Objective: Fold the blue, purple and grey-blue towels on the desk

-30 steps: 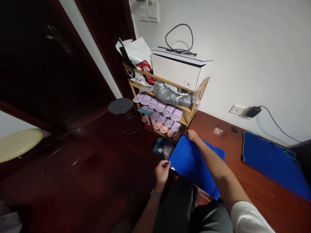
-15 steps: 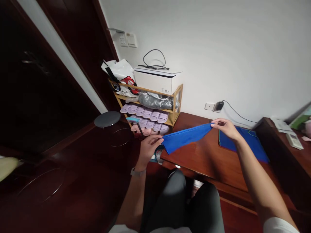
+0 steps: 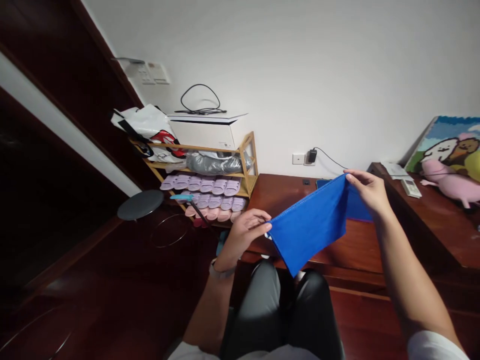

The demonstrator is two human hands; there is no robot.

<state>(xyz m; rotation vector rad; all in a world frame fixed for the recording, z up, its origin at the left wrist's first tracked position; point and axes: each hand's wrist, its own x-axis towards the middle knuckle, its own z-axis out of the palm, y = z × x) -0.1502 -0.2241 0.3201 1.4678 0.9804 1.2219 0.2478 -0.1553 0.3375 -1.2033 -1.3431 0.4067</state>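
Observation:
A flat blue piece of fabric (image 3: 311, 220) with a stitched upper edge hangs slanted above the wooden bench, its lower corner near my knees. My left hand (image 3: 245, 232) pinches its left top corner between thumb and fingers. At the higher right corner, my right hand (image 3: 367, 190) grips the same edge. Behind the held fabric, a second blue piece (image 3: 359, 204) lies on the bench (image 3: 360, 245), mostly hidden by the first and by my right hand.
To the left stands a wooden rack (image 3: 247, 185) with lilac and pink slippers (image 3: 206, 185), a white box (image 3: 202, 134) and a plastic bag (image 3: 150, 125). A round stool (image 3: 140, 205) is beside it. A remote (image 3: 411, 188) and pink plush toy (image 3: 452, 182) sit on the right-hand surface.
The blue fabric has turned so its broad face shows, and its right corner is raised higher. Both hands still hold it. My view has swung to the right.

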